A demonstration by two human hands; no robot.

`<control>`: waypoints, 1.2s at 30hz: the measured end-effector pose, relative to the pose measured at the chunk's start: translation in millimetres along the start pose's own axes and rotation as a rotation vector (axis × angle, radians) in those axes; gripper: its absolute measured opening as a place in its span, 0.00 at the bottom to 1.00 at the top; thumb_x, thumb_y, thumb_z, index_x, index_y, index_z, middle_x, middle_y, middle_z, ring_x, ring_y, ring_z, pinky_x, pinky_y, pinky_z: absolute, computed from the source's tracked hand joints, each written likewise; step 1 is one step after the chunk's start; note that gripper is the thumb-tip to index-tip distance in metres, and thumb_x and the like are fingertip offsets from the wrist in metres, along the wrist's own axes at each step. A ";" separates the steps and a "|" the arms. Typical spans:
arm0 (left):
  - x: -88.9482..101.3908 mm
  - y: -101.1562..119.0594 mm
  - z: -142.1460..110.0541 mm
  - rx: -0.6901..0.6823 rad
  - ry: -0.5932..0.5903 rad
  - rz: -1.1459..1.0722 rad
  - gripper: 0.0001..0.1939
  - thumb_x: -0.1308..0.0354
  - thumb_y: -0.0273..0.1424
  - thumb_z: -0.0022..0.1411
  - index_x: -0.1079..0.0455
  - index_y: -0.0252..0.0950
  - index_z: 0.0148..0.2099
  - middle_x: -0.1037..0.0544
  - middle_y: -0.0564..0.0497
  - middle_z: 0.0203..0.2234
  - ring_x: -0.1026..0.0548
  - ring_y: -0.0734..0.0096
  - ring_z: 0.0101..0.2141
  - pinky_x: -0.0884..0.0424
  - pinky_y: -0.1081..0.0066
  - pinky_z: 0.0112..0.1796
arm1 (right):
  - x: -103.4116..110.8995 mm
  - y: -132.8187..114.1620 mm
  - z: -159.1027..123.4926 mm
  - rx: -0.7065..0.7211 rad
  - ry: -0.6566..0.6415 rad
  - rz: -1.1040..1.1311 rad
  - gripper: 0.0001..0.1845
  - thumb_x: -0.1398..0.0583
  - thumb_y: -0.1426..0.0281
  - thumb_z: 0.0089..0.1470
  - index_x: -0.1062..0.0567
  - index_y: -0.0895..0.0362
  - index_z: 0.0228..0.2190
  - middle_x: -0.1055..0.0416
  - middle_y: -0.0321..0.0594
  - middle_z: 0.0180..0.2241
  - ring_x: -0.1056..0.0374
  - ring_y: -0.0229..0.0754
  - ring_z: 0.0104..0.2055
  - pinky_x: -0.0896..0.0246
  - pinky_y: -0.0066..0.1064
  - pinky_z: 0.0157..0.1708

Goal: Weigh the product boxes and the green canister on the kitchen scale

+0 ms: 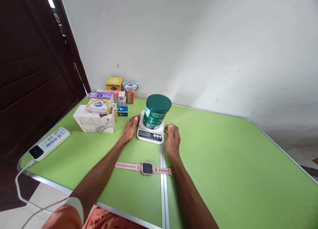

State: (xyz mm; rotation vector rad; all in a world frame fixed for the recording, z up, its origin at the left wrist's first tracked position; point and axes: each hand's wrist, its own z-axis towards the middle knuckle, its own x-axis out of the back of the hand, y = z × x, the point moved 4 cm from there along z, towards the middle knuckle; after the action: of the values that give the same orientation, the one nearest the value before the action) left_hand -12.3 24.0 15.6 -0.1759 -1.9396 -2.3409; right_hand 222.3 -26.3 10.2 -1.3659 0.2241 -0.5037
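Note:
A dark green lidded tub (pixel 158 110) stands upright on a white digital kitchen scale (pixel 150 136), which has a small grey display and several round buttons at its front. My left hand (pixel 130 129) rests beside the scale's left edge, fingers loosely curved and empty. On the other side, my right hand (pixel 173 138) lies just off the right edge with bent fingers, and nothing shows in it. Between my forearms, a pink-strapped smartwatch (pixel 147 168) is laid out flat, its right strap end reaching my right forearm. The undersides of both hands are hidden.
Stacked boxes, including a white box (pixel 94 121) and a yellow box (pixel 114 83), stand at the back left. A white power strip (pixel 53 141) with a cable lies at the left edge. A metal seam (pixel 163 189) divides the green table (pixel 223 162). A wall rises behind.

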 end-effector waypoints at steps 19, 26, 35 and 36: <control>-24.3 51.8 -15.0 -0.378 -0.114 0.476 0.45 0.65 0.61 0.78 0.41 0.34 0.78 0.32 0.31 0.74 0.39 0.44 0.76 0.46 0.40 0.74 | -36.6 -70.4 29.8 0.162 -0.002 0.010 0.50 0.22 0.50 0.38 0.34 0.52 0.57 0.21 0.50 0.54 0.23 0.56 0.54 0.25 0.50 0.56; -104.9 100.4 -28.4 -0.350 -0.522 0.390 0.40 0.54 0.54 0.79 0.46 0.34 0.80 0.32 0.31 0.73 0.34 0.42 0.72 0.36 0.41 0.70 | 71.8 -61.8 21.8 0.067 0.187 -0.098 0.52 0.21 0.50 0.31 0.33 0.52 0.53 0.20 0.50 0.51 0.23 0.55 0.50 0.25 0.48 0.51; -228.7 85.9 -36.8 -0.258 -0.732 0.189 0.43 0.45 0.50 0.74 0.50 0.31 0.79 0.31 0.29 0.68 0.32 0.41 0.69 0.36 0.42 0.70 | 168.4 -12.7 23.6 -0.092 0.411 -0.238 0.46 0.25 0.47 0.30 0.34 0.51 0.47 0.20 0.48 0.46 0.25 0.56 0.45 0.28 0.49 0.48; -240.2 85.6 -33.6 -0.241 -0.734 0.187 0.43 0.45 0.49 0.74 0.49 0.30 0.79 0.31 0.28 0.69 0.33 0.40 0.70 0.36 0.43 0.71 | 174.1 -8.9 27.6 -0.086 0.427 -0.243 0.47 0.25 0.47 0.30 0.34 0.51 0.48 0.20 0.49 0.47 0.25 0.56 0.45 0.29 0.49 0.48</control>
State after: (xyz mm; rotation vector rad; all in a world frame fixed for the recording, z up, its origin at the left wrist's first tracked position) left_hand 236.8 -24.7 56.5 -1.3327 -1.7319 -2.5812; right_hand 384.6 -84.7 47.8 -1.3644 0.4338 -1.0003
